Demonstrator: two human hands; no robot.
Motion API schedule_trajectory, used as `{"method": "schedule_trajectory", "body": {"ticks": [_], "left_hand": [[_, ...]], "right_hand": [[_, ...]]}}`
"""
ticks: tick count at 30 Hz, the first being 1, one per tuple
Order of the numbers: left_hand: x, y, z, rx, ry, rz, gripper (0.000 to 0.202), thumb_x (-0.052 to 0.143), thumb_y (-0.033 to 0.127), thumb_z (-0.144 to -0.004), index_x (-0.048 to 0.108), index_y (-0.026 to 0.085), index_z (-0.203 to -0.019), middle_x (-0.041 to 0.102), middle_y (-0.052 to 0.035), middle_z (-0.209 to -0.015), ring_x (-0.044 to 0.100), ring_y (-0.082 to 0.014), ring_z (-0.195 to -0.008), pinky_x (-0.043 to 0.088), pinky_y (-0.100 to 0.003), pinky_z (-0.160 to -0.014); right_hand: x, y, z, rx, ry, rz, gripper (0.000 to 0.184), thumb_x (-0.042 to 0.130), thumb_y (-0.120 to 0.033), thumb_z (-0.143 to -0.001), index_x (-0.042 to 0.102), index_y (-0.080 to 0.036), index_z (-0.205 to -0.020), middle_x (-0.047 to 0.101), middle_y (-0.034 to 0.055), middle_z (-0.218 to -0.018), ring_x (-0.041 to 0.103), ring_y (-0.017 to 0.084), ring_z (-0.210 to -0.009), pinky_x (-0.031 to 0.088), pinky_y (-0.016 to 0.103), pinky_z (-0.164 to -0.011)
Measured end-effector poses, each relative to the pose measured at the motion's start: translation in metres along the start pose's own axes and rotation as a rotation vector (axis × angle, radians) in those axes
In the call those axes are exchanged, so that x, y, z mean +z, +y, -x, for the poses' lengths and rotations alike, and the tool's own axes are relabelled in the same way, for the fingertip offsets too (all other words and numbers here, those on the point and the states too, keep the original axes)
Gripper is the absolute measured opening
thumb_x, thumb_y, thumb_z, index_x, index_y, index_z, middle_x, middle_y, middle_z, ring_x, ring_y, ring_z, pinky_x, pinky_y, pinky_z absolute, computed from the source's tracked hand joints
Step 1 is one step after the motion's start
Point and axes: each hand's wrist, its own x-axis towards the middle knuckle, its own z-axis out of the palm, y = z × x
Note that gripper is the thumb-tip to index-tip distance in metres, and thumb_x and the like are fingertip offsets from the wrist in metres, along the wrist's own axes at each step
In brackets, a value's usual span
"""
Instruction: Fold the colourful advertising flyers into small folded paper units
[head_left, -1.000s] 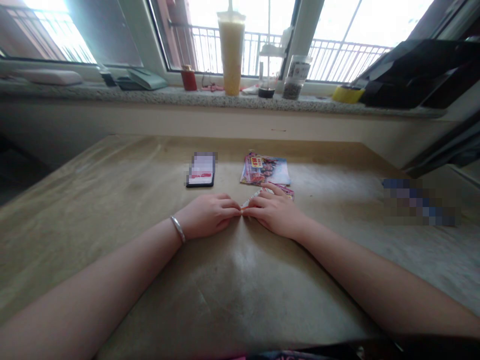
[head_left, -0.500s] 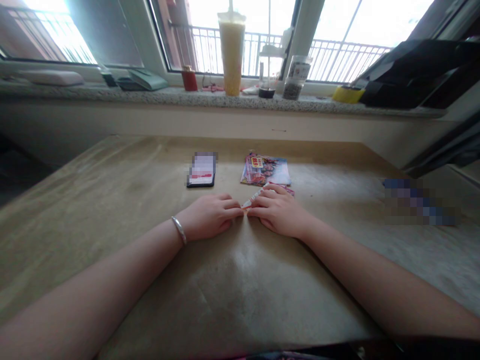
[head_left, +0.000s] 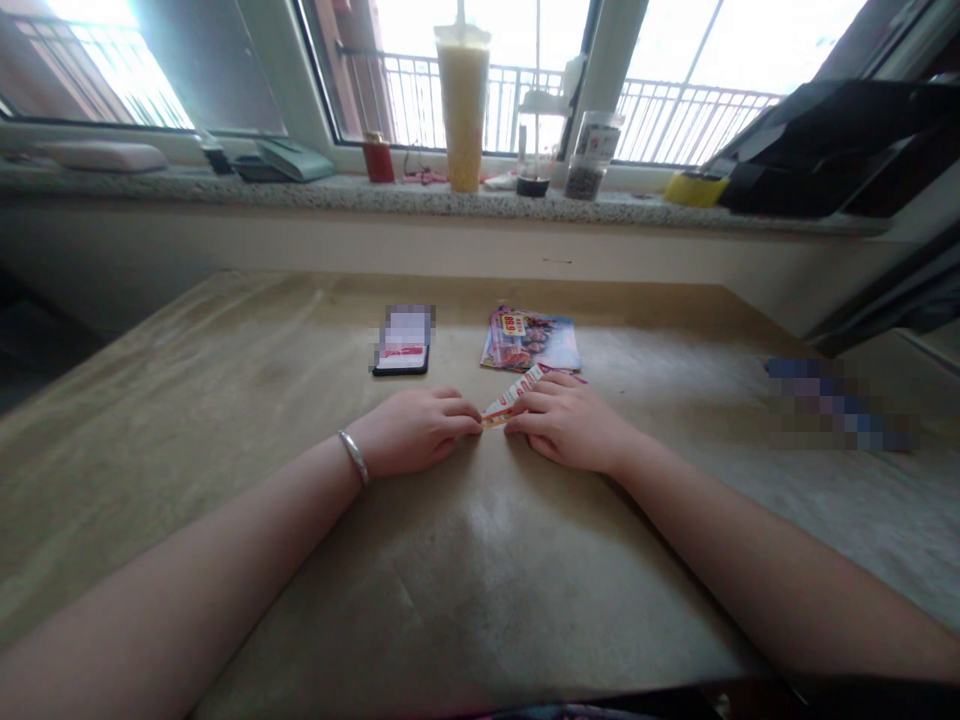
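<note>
A folded piece of printed paper (head_left: 513, 393), white with red lettering and an orange lower edge, lies on the table between my hands. At its left corner, my left hand (head_left: 420, 430) has its fingertips pressed together on the paper's tip. My right hand (head_left: 566, 420) covers the right part of the paper, fingers bent over it and the thumb near its lower edge. Much of the sheet is hidden under that hand. Just beyond lies a small stack of colourful printed leaflets (head_left: 540, 342). A phone (head_left: 405, 340) with a lit screen rests beyond my left hand.
On the windowsill (head_left: 300, 195) stand a tall cup of yellow drink (head_left: 463, 110), a red jar (head_left: 379, 158), a clear container (head_left: 589, 155), a yellow roll (head_left: 696, 188) and a black bag (head_left: 810, 150). A blurred-out strip (head_left: 840, 405) lies at the table's right.
My hands have drawn slightly apart, the left one moving a little left and the right one a little right. More of the paper's red lettering and orange edge shows.
</note>
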Motion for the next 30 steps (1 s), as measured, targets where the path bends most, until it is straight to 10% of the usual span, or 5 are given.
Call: {"method": "schedule_trajectory", "body": {"ticks": [30], "left_hand": [[0.002,-0.004,0.006,0.001,0.046,0.009,0.028,0.046,0.011,-0.080,0.066,0.019,-0.098,0.068,-0.0036,-0.107,0.060,-0.0175,-0.093,0.051,-0.030,-0.080]], "right_hand": [[0.002,0.016,0.014,0.046,-0.022,-0.064,0.023,0.049,-0.020,-0.089,0.068,-0.025,-0.099,0.065,0.0049,-0.098,0.052,0.019,-0.091,0.037,0.034,-0.081]]}}
